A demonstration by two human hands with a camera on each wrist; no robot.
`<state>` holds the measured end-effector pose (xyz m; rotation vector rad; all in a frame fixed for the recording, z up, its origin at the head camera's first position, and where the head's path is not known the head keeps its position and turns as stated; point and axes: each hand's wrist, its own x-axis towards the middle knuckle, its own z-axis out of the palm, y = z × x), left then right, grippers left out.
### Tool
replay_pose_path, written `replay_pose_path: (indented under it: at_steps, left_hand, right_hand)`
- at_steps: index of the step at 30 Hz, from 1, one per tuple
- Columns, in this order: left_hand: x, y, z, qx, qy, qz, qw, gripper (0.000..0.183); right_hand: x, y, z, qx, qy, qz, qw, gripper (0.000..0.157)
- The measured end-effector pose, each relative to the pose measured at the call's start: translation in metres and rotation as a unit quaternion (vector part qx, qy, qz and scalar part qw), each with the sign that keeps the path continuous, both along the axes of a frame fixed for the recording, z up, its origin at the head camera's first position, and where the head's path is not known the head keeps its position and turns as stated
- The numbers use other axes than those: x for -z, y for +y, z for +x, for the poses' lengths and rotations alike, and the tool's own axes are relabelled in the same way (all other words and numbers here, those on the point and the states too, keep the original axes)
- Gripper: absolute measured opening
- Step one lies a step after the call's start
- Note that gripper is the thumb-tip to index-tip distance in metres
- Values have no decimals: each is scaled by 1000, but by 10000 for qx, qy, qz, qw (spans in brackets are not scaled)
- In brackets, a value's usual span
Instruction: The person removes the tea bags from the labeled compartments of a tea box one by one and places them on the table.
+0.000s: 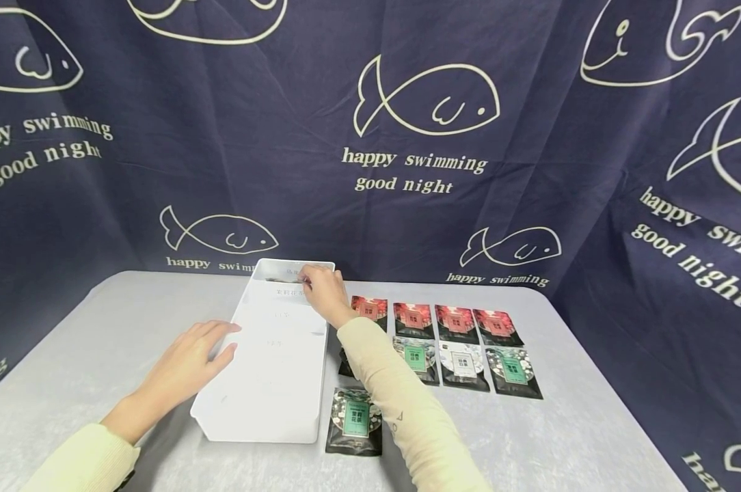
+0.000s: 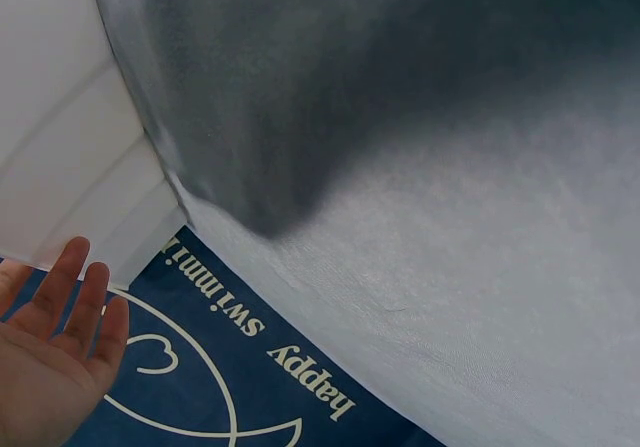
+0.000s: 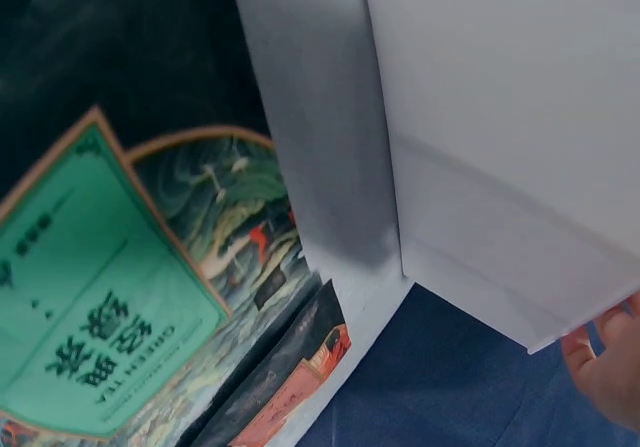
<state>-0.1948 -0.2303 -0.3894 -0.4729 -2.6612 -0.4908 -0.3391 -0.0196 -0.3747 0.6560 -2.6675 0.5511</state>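
A long white divided box (image 1: 256,417) stands on the table, with printed labels on its dividers. My left hand (image 1: 189,359) rests its fingers on the box's left rim; in the left wrist view, the left hand (image 2: 65,357) shows its fingers extended against the box wall. Over the far compartments, my right hand (image 1: 326,290) reaches in with bent fingers, close to the dark edge of a packet (image 1: 277,280). I cannot tell whether it grips that packet. In the right wrist view, the right hand (image 3: 608,362) is mostly cut off at the box rim.
Right of the box lie tea packets in rows: red ones (image 1: 414,320) at the back, then a green-labelled one (image 1: 415,357), a white-labelled one (image 1: 464,364) and another green-labelled one (image 1: 515,371). One green-labelled packet (image 1: 355,420) lies nearest. My right sleeve hides some.
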Motion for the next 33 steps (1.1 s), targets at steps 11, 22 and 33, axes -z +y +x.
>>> replay_pose_path:
  at_steps: [11,22,33]
  left_hand:
    - [1,-1,-1,15,16,3,10000,28]
    - [1,0,-1,-12,13,-44,10000,29]
    - [-1,1,0,-5,0,-27,10000,28]
  right_hand:
    - [-1,1,1,176,332,-286,9989,10]
    - [-16,7,4,312,509,-863,9945,8]
    - [-38,16,7,247,790,-1546,9845,8]
